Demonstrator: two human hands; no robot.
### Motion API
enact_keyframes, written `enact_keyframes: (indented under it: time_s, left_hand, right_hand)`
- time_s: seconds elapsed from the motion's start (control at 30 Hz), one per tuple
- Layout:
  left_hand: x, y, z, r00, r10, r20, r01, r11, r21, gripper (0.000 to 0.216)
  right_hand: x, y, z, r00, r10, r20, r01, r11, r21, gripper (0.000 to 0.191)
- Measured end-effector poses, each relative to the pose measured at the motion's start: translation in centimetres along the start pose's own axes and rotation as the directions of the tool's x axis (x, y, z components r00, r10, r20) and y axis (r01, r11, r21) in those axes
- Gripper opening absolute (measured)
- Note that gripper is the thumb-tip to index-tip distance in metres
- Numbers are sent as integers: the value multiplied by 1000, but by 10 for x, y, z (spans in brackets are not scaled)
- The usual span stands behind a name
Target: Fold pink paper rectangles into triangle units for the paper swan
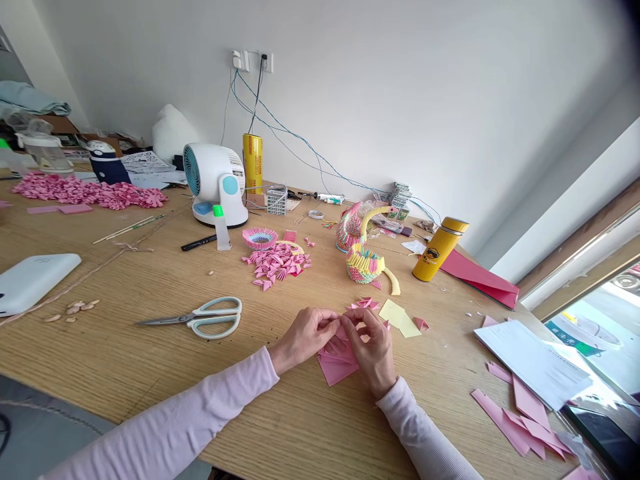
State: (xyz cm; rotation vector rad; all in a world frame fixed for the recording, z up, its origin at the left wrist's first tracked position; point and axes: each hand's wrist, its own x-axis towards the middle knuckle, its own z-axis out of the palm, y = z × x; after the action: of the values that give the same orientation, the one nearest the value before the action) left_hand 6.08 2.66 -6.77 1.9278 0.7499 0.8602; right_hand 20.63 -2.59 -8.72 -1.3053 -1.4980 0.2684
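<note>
My left hand (309, 335) and my right hand (371, 347) meet fingertip to fingertip, pinching a small piece of pink paper (341, 331) between them. Most of that piece is covered by the fingers. Below the hands lie several pink paper sheets (337, 371). Just beyond my fingers are folded pink paper pieces (364, 303), with pale yellow paper slips (400, 318) to their right. A yellow and pink folded-paper swan (365, 267) stands farther back, and another folded-paper figure (349, 228) is behind it.
Scissors (210, 319) lie left of my hands. Farther back are a pile of folded pink pieces (280, 261), a paper bowl (259, 239) and a white fan (217, 180). A yellow flask (440, 250) stands back right. White papers (533, 360) and pink strips (525, 427) lie right.
</note>
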Motion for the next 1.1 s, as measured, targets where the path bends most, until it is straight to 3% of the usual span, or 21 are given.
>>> enact_keyframes:
  time_s: [0.2,0.43,0.57,0.67,0.8,0.93,1.1]
  left_hand:
    - [-2,2,2,997,-75,36,80,980,-181,31]
    - [-1,-8,4,988,-152,19,147,915,-376,26]
    - [-1,-7,1,978,-192,75,204,841,-501,33]
    - [-1,-4,-1,962,-246,120,270,774,-573,36]
    - [-1,-2,-3,949,-292,122,302,721,-623,37]
    - [0,0,-5,950,-287,119,298,730,-615,36]
    - [1,0,-5,961,-252,119,272,762,-587,36]
  right_hand:
    - [0,0,-2,992,-122,33,124,990,-67,17]
    - [1,-1,-6,998,-21,58,20,1000,12,14]
    - [1,2,-7,997,-4,73,4,1000,0,18]
    - [1,3,-7,992,83,90,-87,995,48,23]
    - [3,1,-8,957,200,208,-246,944,220,32]
    - [4,0,-10,919,267,289,-362,862,356,36]
    - [4,3,-10,895,295,334,-419,812,407,38]
